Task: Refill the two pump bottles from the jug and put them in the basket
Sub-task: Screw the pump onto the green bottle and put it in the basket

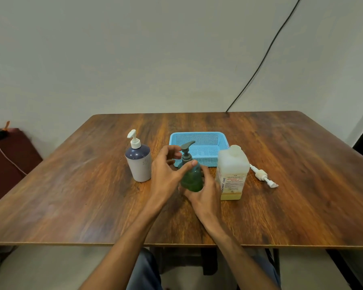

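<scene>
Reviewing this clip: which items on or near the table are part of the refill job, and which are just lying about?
Part of the job: green pump bottle, held by left hand and right hand; white pump bottle; jug; blue basket.

Lying about: loose pump on the table, possibly the jug's; black cable; maroon cloth.

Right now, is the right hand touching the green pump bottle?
Touching. The head view shows the right hand wrapped around the base of the green pump bottle, fingers against its body with no gap.
</scene>
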The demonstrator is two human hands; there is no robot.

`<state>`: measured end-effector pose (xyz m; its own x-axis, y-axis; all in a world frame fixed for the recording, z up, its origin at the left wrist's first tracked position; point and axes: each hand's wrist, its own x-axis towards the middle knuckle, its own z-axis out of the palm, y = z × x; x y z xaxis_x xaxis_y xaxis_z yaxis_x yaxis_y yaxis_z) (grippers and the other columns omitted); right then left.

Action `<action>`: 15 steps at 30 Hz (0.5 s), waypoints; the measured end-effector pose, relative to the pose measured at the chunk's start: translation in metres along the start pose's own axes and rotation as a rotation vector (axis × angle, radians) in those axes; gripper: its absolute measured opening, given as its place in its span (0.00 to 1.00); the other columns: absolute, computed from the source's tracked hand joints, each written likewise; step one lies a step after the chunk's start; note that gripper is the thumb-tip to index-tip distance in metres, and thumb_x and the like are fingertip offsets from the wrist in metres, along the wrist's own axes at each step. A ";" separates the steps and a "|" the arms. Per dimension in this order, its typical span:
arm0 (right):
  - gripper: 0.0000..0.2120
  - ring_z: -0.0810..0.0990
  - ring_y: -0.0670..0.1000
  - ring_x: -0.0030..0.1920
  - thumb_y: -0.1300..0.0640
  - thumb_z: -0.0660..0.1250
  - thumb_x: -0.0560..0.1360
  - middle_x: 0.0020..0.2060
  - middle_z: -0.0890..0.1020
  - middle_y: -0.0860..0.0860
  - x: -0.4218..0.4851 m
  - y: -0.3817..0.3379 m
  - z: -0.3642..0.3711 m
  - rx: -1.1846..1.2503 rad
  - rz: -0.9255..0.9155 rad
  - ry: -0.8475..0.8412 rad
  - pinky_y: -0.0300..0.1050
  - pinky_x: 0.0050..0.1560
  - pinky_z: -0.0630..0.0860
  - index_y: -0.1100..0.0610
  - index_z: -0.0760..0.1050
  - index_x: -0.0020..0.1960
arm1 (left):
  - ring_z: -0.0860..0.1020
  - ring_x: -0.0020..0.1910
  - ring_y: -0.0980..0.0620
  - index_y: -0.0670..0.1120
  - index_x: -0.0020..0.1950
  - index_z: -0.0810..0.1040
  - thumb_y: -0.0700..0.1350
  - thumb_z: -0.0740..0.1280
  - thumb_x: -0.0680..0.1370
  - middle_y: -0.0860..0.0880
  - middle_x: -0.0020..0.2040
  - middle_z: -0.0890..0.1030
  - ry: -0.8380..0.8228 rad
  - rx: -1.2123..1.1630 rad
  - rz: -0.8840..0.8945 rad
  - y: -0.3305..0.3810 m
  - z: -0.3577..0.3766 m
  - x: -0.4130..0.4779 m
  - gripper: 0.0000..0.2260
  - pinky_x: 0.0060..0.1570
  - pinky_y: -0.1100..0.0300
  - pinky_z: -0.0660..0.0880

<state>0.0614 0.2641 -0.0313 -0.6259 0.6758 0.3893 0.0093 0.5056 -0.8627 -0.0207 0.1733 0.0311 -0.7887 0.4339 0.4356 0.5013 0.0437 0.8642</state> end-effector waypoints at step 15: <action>0.37 0.77 0.45 0.63 0.54 0.82 0.66 0.62 0.78 0.43 0.001 -0.001 0.000 0.011 0.008 -0.012 0.50 0.60 0.80 0.41 0.68 0.69 | 0.82 0.58 0.52 0.44 0.58 0.79 0.45 0.80 0.72 0.51 0.54 0.83 0.096 -0.176 -0.050 0.002 0.011 -0.006 0.18 0.59 0.58 0.80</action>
<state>0.0609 0.2642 -0.0299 -0.6354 0.6729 0.3787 0.0058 0.4945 -0.8691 -0.0113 0.1810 0.0272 -0.8455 0.3466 0.4061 0.3976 -0.0989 0.9122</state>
